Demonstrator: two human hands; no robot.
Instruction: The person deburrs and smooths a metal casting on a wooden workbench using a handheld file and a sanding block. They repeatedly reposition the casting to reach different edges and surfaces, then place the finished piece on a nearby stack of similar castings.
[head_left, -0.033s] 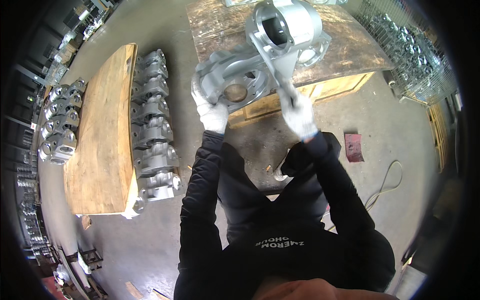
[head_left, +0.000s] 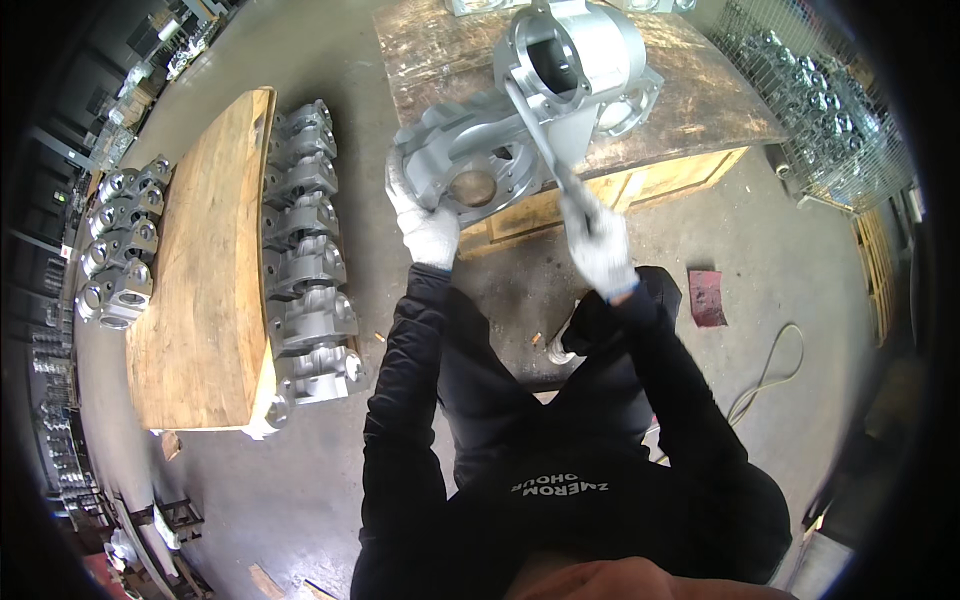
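Head view, listed near to far as I read it from my remote station.

1. Black long-sleeved top, both forearms rising from the lower edge.
2. Left hand (head_left: 428, 228) in a white work glove, closed on the lower left rim of a large grey cast-metal housing (head_left: 480, 160) with round bores and bolted flanges. Fingers wrap the edge; firm hold.
3. Right hand (head_left: 600, 248), also in a white glove, fisted around the near end of a long slim grey metal bar tool (head_left: 545, 150). The tool's long axis runs from this hand up and to the left, its far end lying against the upper part of the housing near the big round opening. I cannot tell whether the tip sits inside a bore.
4. Housing position: tilted, resting on the front edge of a worn wooden-topped workbench (head_left: 700, 100), just ahead of both hands; the left hand is the one touching it directly.
5. Grey concrete floor (head_left: 330, 480), with a small red sheet (head_left: 707, 297) and a thin pale cable (head_left: 770, 370) to the right.
6. Left: a broad wooden pallet board (head_left: 200, 270) flanked by a row of similar grey castings (head_left: 305, 270), with more castings (head_left: 115, 240) beyond it.
7. Far right: a wire mesh crate (head_left: 830, 110) holding castings.
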